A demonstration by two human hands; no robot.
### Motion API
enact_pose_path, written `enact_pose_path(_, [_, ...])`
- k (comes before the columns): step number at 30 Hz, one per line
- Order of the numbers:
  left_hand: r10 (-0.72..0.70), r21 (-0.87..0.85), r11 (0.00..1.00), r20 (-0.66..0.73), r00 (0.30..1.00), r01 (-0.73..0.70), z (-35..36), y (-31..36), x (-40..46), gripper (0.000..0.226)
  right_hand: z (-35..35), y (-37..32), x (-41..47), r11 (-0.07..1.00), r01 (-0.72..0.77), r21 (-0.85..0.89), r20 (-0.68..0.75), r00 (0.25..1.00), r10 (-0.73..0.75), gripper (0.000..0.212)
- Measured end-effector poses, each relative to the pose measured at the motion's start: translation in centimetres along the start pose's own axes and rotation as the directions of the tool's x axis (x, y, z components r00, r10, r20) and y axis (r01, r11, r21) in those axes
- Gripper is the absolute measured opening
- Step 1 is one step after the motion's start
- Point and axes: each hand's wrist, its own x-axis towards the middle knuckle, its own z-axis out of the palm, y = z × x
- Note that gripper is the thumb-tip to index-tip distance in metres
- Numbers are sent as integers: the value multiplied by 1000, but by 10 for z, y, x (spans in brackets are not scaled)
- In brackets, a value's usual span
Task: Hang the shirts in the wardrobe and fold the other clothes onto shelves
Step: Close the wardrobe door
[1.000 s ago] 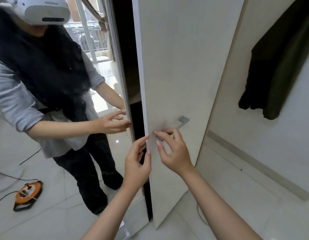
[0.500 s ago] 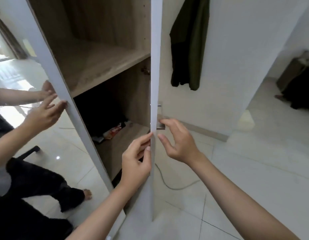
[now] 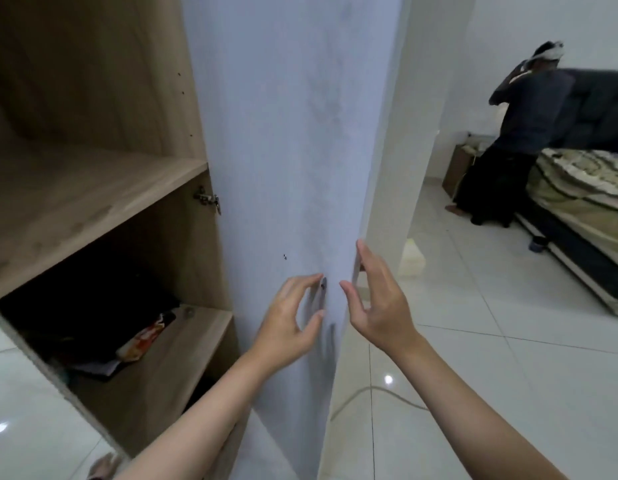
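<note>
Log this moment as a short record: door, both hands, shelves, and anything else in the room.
wardrobe door: swung wide open, inner face toward the camera
left hand: fingers spread and relaxed, tips on the door's inner face beside a screw head
right hand: at the door's free edge, fingers reaching round it
upper shelf: bare wood in view
lower shelf: dark clothes with a red and white item on top
hinge: at the shelf's right end
background: second person standing by a bed
</note>
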Motion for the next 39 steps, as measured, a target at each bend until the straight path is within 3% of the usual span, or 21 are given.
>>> enact_pose_path(4, [83,154,985,-39,996,-76,20,-19,61,71,-10,45,12,994,-88,-69,1,996,88,71])
enact_pose_path(9, [166,382,911,3,986,-154,38,-46,140,102,-8,106,49,980,-138,-146,75,986,150,88])
enact_pose_path(14, [43,469,882,10,999,-43,45,-68,206,117,17,164,82,949,-222,-225,108,962,251,98])
enact_pose_path(19, [-47,554,832,28,998,24,60,-88,254,120,41,216,108,938,-259,-233,142,945,296,107])
enact_pose_path(26, [-67,610,786,-81,994,103,81,-111,287,119,76,267,130,939,-294,-178,153,934,321,116])
enact_pose_path(33, [-40,641,762,-92,995,90,82,-119,290,118,82,277,134,938,-308,-160,151,931,332,115])
enact_pose_path(39, [11,678,734,-75,997,42,71,-104,276,106,67,255,124,914,-311,-262,149,922,357,102])
